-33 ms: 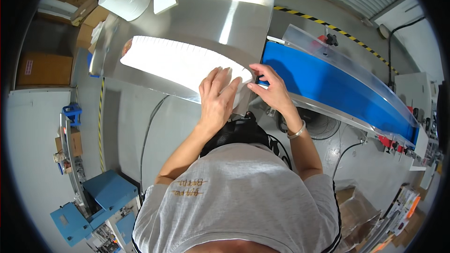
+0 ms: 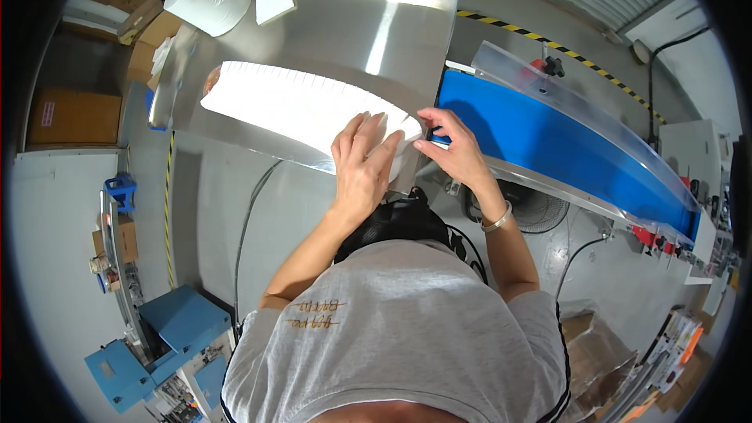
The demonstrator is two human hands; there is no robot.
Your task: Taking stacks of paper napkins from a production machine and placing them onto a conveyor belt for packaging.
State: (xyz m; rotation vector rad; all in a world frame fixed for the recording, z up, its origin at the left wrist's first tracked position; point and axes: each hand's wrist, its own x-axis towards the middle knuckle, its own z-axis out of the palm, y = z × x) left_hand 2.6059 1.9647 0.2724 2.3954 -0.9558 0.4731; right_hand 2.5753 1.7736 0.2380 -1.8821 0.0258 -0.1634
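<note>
A long, slightly curved row of thin white pieces (image 2: 290,106) stands packed side by side on a shiny metal table (image 2: 337,27). Glare washes out their surfaces, so I cannot tell their exact kind. My left hand (image 2: 362,168) lies over the near side of the row's right end, its fingers spread on the white pieces. At that same end, my right hand (image 2: 460,153) has thumb and forefinger apart, their tips close to the last piece. Whether those tips touch it is unclear. A brownish round thing (image 2: 212,78) shows at the row's left end.
A blue conveyor belt (image 2: 540,149) with a clear side guard (image 2: 521,70) runs off to the right. On the table's far left stand a large white roll (image 2: 215,4) and a small white block (image 2: 275,2). A black fan (image 2: 540,207) sits under the conveyor.
</note>
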